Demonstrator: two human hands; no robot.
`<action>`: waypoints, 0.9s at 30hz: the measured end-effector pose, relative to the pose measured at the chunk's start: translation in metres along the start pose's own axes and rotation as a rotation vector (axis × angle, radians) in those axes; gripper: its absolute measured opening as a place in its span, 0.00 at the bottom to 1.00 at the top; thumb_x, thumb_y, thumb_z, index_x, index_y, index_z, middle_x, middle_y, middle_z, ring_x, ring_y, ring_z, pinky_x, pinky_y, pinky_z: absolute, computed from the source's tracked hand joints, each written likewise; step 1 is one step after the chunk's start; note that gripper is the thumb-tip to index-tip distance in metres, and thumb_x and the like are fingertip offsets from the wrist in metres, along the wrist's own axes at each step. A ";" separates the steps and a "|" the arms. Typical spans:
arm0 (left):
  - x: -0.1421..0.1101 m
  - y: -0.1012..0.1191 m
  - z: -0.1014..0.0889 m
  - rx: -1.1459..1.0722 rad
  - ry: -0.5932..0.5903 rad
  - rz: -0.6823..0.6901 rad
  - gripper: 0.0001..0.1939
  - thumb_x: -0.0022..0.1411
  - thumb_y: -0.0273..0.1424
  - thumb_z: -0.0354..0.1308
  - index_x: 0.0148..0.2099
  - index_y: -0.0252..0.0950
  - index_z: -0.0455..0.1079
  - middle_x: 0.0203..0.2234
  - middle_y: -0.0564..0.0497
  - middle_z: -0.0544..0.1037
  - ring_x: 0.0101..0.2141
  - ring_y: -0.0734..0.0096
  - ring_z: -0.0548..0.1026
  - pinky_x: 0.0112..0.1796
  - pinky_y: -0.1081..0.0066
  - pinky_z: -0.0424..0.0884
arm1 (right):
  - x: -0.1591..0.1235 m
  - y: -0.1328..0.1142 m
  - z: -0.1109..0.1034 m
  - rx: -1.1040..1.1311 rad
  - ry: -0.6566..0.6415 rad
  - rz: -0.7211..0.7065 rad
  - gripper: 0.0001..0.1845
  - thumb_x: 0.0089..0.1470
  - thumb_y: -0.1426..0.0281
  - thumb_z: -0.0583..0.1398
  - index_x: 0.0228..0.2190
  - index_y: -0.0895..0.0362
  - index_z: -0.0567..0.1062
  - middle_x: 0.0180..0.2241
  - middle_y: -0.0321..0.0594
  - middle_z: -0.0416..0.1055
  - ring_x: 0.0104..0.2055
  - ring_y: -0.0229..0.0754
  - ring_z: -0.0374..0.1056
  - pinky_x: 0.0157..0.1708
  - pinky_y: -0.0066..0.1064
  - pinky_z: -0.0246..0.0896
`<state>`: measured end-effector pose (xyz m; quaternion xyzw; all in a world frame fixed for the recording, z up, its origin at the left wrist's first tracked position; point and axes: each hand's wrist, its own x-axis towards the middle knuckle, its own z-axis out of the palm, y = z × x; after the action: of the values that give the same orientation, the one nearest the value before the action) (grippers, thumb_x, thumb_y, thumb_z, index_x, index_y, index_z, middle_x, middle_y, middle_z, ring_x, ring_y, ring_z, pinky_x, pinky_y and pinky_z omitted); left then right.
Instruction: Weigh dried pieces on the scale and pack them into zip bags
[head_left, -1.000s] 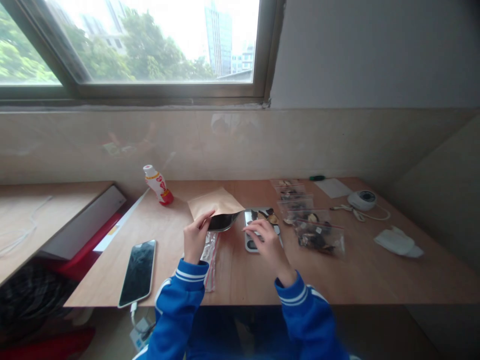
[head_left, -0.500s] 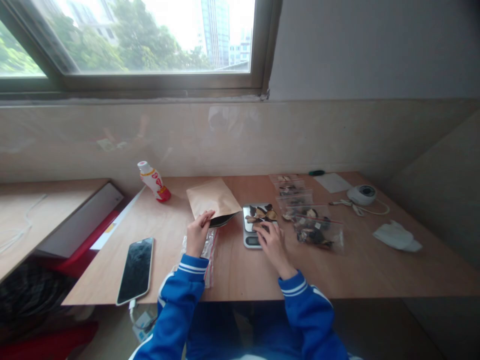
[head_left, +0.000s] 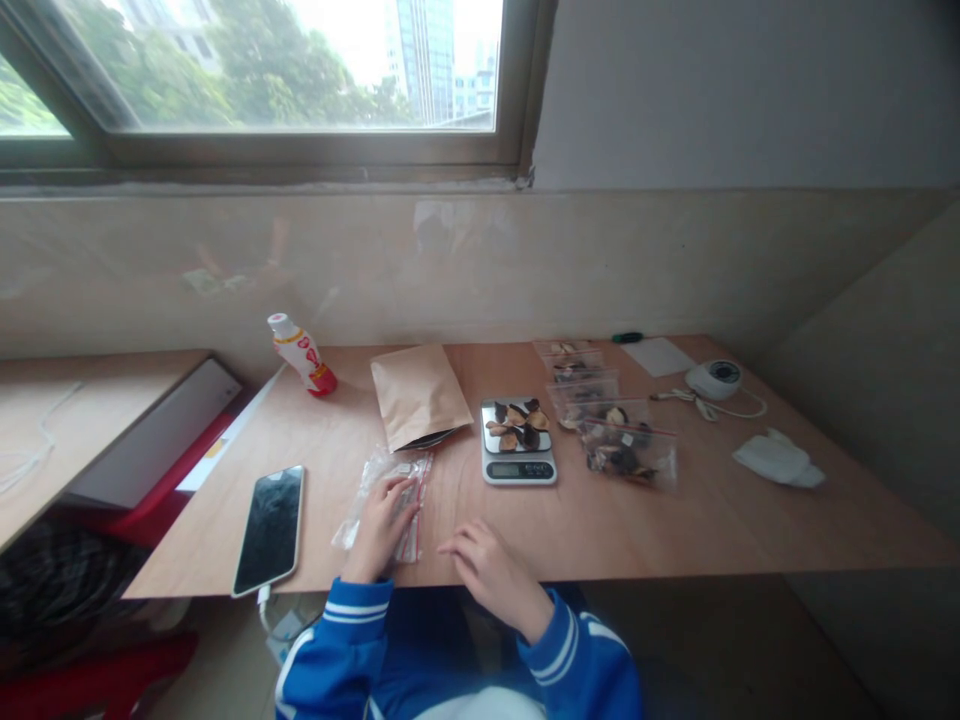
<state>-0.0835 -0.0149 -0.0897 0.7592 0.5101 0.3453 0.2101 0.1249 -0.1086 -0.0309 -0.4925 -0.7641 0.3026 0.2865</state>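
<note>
My left hand rests on a pile of clear zip-lock bags with red seal strips, its fingers apart and slightly bent. To its right, my right hand hovers low near the table's front edge, fingers stretched out and nothing in them. Dried tan and dark pieces, like mushroom slices, lie on the plate of a kitchen scale in the middle. Beyond my left hand, a brown kraft paper bag lies flat with its dark mouth toward me.
Several filled zip-lock bags overlap right of the scale. Farther right are a white dome camera with its cable and a crumpled white tissue. On the left are a plugged-in phone and a red-and-white bottle.
My left hand has let go of the kraft bag and come down onto the zip-lock bags. My right hand has left the slices on the scale and drawn back toward the front edge.
</note>
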 end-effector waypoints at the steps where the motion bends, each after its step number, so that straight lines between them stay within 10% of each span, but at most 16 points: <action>1: -0.001 -0.001 0.001 -0.007 0.008 0.002 0.13 0.58 0.35 0.56 0.44 0.37 0.73 0.41 0.44 0.75 0.44 0.59 0.74 0.47 0.57 0.70 | 0.001 -0.002 0.002 0.011 -0.013 -0.010 0.15 0.58 0.79 0.54 0.41 0.53 0.75 0.37 0.38 0.70 0.44 0.42 0.64 0.48 0.35 0.63; 17: 0.007 0.023 0.001 -0.018 0.060 -0.164 0.15 0.63 0.40 0.49 0.39 0.37 0.72 0.34 0.47 0.74 0.33 0.63 0.74 0.40 0.60 0.72 | 0.022 0.001 0.006 0.091 0.088 0.055 0.14 0.57 0.80 0.54 0.39 0.56 0.75 0.38 0.41 0.70 0.45 0.43 0.66 0.48 0.37 0.63; 27: 0.088 0.016 -0.003 0.299 0.107 -0.060 0.21 0.54 0.27 0.57 0.52 0.35 0.67 0.54 0.38 0.70 0.53 0.51 0.69 0.52 0.56 0.65 | 0.028 -0.001 -0.003 0.148 0.176 -0.015 0.17 0.58 0.79 0.51 0.46 0.54 0.71 0.45 0.42 0.69 0.50 0.42 0.66 0.53 0.38 0.63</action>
<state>-0.0539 0.0598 -0.0497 0.7469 0.5888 0.2991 0.0776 0.1161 -0.0825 -0.0242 -0.4892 -0.7151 0.3114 0.3903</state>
